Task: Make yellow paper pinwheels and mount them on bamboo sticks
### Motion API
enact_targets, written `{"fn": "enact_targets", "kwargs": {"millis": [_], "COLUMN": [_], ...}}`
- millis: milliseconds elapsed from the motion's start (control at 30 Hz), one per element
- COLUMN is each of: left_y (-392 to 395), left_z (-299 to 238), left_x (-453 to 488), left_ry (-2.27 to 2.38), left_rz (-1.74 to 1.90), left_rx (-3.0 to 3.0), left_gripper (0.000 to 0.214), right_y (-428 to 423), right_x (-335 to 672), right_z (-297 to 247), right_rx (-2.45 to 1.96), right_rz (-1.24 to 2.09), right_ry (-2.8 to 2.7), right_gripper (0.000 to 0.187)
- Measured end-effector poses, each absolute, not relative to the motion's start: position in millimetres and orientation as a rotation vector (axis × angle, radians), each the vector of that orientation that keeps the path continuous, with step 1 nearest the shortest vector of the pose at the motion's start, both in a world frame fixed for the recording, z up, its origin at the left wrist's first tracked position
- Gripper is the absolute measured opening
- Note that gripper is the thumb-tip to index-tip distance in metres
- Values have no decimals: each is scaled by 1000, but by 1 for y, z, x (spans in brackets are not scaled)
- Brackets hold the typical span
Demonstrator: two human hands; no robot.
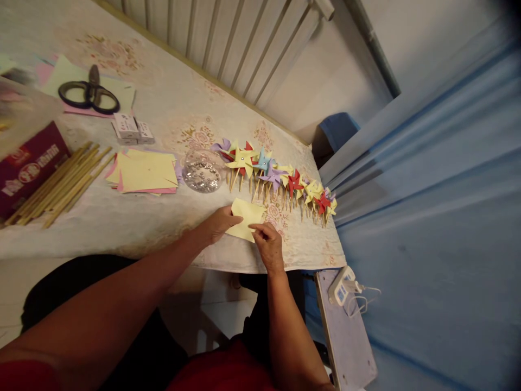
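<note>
Over the tablecloth, left fingers clamped on yellow paper, right fingers slightly apart at its edge.

Behind the surface, spread with floral cloth: ribbed off-white radiator, plain pale wall, slanting grey pipe. To the right, broad blue curtain in long folds. Near the closest right corner, small pale-topped stand. Below, light-coloured floor, partly in shadow. Warm, rather dim light overall.
</note>
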State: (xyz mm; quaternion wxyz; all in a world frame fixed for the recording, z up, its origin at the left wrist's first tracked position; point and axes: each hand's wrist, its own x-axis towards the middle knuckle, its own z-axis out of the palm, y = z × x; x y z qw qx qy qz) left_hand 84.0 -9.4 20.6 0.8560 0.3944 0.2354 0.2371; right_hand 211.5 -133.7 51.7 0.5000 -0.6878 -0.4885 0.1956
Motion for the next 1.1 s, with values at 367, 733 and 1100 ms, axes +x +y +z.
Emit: {"fn": "enact_targets", "kwargs": {"millis": [367,733,1100], "left_y": [-10,-15,-15], "left_z": [25,29,31], "left_x": [84,84,85], "left_ry": [542,577,591], "left_rz": [496,461,459], "left_rx": [942,998,1027], "left_gripper": [43,35,32], "right_y": [-134,-124,-115], "right_x": [211,201,196], "right_z": [47,43,31], "right_rx": [-1767,-1862,-1919], "right_rz": [469,687,590], "right_ry": [-1277,-909,-797], "right_gripper": [13,21,20]}}
